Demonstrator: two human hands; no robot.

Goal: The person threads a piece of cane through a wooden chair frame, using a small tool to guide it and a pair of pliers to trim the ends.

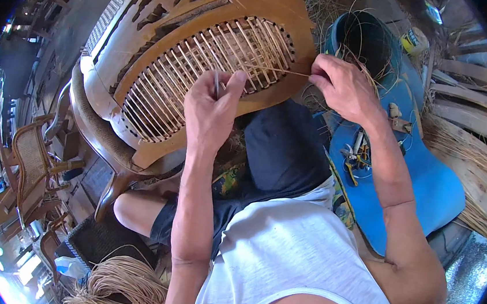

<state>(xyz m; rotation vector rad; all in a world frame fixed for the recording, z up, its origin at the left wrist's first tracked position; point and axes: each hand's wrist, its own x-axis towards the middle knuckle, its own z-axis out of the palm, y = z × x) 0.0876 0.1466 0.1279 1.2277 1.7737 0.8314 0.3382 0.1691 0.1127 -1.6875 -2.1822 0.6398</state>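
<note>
A carved wooden chair-back panel (292, 26) leans in front of me, and parallel cane strands (171, 82) cross its oval opening. Small holes run round the opening's edge. My left hand (213, 106) is closed over the lower middle of the strands, with a thin, shiny metal tool (216, 84) between its thumb and fingers; its exact kind is unclear. Just right of the panel, my right hand (347, 91) pinches a loose cane strand (296, 73). That strand stretches leftward across the opening toward my left thumb.
A dark green bucket (336, 35) with cane scraps stands behind my right hand. Pliers (351, 161) and small tools lie on a blue board (425, 194). Wood pieces (472, 123) lie at right. At left are a caned chair (30, 148) and a cane coil (122, 283).
</note>
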